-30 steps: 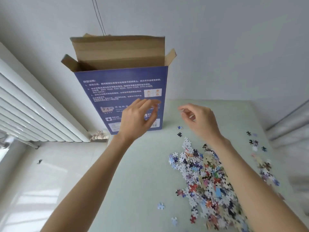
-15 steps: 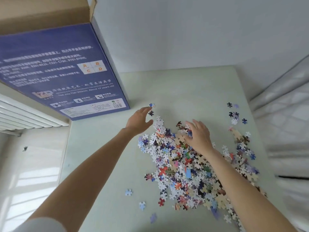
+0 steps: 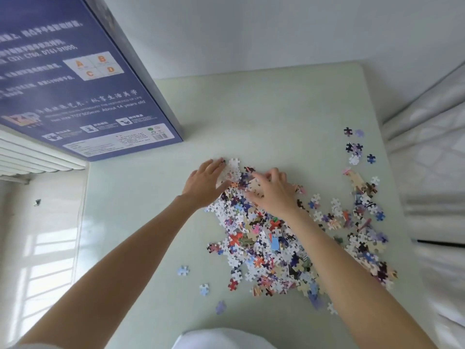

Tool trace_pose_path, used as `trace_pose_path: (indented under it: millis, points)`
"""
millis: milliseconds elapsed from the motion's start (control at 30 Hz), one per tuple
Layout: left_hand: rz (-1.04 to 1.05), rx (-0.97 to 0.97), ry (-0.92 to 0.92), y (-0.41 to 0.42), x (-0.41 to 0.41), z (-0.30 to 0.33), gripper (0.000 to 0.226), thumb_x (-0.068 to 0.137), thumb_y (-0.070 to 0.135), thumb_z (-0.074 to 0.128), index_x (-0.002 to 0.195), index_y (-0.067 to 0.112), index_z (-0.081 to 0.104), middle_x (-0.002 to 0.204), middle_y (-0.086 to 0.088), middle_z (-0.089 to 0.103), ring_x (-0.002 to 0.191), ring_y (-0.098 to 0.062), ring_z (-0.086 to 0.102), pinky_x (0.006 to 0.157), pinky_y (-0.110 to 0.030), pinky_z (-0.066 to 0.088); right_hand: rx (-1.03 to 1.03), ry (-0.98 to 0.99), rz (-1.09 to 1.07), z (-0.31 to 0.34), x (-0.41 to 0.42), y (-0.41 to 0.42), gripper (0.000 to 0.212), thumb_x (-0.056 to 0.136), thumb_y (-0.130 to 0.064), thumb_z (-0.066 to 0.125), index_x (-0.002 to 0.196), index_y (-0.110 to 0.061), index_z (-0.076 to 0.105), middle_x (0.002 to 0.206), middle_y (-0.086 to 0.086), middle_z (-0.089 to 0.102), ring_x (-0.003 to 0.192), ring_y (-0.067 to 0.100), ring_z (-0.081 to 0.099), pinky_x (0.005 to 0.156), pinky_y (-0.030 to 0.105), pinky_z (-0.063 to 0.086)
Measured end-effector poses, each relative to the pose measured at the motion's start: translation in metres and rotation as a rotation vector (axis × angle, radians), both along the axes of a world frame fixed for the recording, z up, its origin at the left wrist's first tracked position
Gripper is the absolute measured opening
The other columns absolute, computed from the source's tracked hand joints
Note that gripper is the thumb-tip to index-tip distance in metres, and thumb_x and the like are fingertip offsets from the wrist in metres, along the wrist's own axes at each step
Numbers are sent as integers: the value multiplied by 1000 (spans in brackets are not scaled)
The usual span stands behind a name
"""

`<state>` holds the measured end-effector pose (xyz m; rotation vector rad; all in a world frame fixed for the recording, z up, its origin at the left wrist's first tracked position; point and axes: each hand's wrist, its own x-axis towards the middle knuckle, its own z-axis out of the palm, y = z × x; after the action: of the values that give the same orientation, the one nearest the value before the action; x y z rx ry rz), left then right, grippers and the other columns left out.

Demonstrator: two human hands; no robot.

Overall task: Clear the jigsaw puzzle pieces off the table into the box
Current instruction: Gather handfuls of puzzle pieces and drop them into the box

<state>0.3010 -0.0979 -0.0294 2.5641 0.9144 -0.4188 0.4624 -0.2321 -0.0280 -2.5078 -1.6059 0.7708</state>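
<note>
Both hands lie on the far end of the main pile of puzzle pieces (image 3: 261, 238), which spreads over the middle of the table (image 3: 264, 109) toward its near edge. The left hand (image 3: 205, 183) rests flat with fingers straight and together, touching the pile's left side; the right hand (image 3: 273, 191) has its fingers bent down into the pieces, though whether it holds any cannot be told. The blue box (image 3: 83, 81) stands upright at the far left corner, apart from the pile. A looser scatter of pieces (image 3: 362, 212) runs along the right edge, and a few single pieces (image 3: 183, 270) lie left of the pile. The tabletop is pale green and glossy. A white radiator (image 3: 30, 157) sits beyond the left edge, white bedding (image 3: 437, 172) beside the right edge, and a plain white wall (image 3: 276, 28) behind.
</note>
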Motion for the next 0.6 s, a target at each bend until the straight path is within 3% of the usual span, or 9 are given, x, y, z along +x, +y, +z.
trace_pose_path:
  millis: [167, 267, 367, 433, 600]
  points:
    - [-17, -37, -6, -41, -20, 9, 71, 85, 56, 52, 143, 21, 30, 150, 5, 25, 136, -20, 23, 107, -39, 35, -20, 131, 105, 8, -24, -16, 69, 77, -44, 68, 136, -25, 38, 129, 7, 38, 116, 22, 39, 94, 31, 41]
    - [50, -67, -46, -52, -15, 9, 74, 79, 46, 67, 138, 18, 34, 142, -3, 33, 128, -23, 32, 100, -37, 43, -4, 67, 113, 10, -28, -21, 65, 77, -42, 69, 133, -24, 40, 129, 8, 40, 116, 22, 40, 96, 32, 38]
    - [135, -141, -60, -50, -6, 9, 84, 75, 37, 74, 141, 14, 28, 137, -9, 36, 125, -25, 34, 102, -35, 40, -48, -4, 107, 14, -25, -21, 65, 77, -50, 66, 133, -26, 41, 133, 6, 38, 121, 26, 34, 100, 38, 33]
    - [164, -164, -53, -47, -2, 9, 87, 73, 35, 77, 141, 13, 27, 136, -10, 38, 125, -26, 37, 104, -33, 36, -75, 48, 91, 17, -24, -19, 67, 77, -48, 67, 133, -24, 39, 134, 8, 37, 121, 27, 35, 98, 39, 38]
    - [199, -232, -38, -43, 1, 9, 73, 71, 29, 79, 129, 13, 38, 120, -10, 52, 110, -25, 50, 92, -30, 39, -133, 149, 9, 19, -28, -12, 83, 73, -38, 75, 138, -14, 30, 129, 13, 43, 115, 26, 47, 94, 35, 42]
